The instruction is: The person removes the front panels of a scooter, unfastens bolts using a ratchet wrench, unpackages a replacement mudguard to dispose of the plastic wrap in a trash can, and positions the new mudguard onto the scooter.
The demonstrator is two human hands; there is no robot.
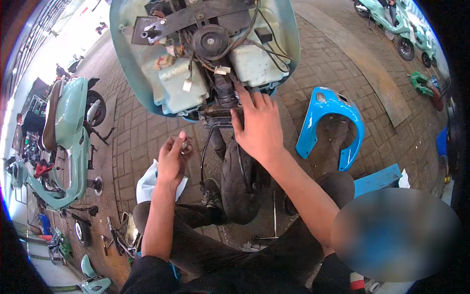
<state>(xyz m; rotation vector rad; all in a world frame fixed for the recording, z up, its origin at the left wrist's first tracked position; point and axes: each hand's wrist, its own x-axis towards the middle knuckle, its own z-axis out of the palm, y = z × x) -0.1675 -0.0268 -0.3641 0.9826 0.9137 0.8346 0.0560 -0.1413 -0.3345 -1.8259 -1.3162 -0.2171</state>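
Note:
In front of me stands a scooter's light-green front body panel [120,63], its inner side facing me. Wires, a round black horn [210,41] and white connectors [222,70] show there. My right hand [259,122] has its fingers spread and reaches to the dark steering column [225,93] below the horn. The index fingertip is at the column; whether it presses on something small is hidden. My left hand [171,159] is closed, thumb up, left of the column. Small shiny metal pieces [185,145] sit in its curled fingers, too small to name. Under both hands is a black tyre [240,186].
A glossy blue front fender panel [360,125] lies on the brick floor at right, with a flat blue piece [377,180] nearer me. White paper [147,183] lies at left. A green scooter [68,132] stands farther left, with loose parts [129,230] below it.

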